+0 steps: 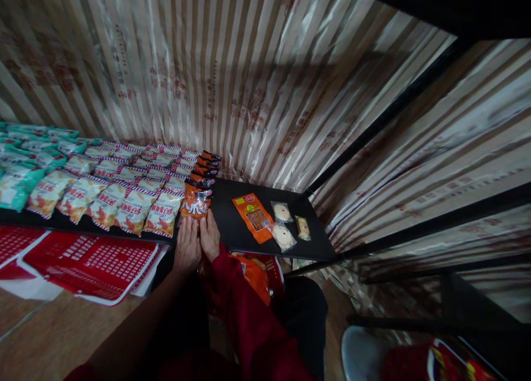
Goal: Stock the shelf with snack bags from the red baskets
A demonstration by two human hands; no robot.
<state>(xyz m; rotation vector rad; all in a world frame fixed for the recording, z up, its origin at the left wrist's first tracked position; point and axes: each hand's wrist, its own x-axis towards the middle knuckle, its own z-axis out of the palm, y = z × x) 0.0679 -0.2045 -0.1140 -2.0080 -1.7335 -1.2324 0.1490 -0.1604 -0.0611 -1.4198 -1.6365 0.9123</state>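
Note:
My left hand (188, 245) and my right hand (210, 236) lie side by side at the shelf's front edge. Their fingers stretch forward against the lower end of an orange and black snack bag (195, 200), partly covering it. Neither hand is wrapped around the bag. Behind it, more orange and black bags (204, 168) form a row running to the back. Just left of my hands stand rows of white snack bags (164, 214) with red lettering and striped edges.
Teal bags (19, 184) fill the black shelf's (226, 226) far left. On its right lie a flat orange packet (253, 218), two round wrapped snacks (282, 236) and a small yellowish one (302, 227). Red baskets (91, 262) sit below. A black post (385, 118) slants past a striped curtain (199, 66).

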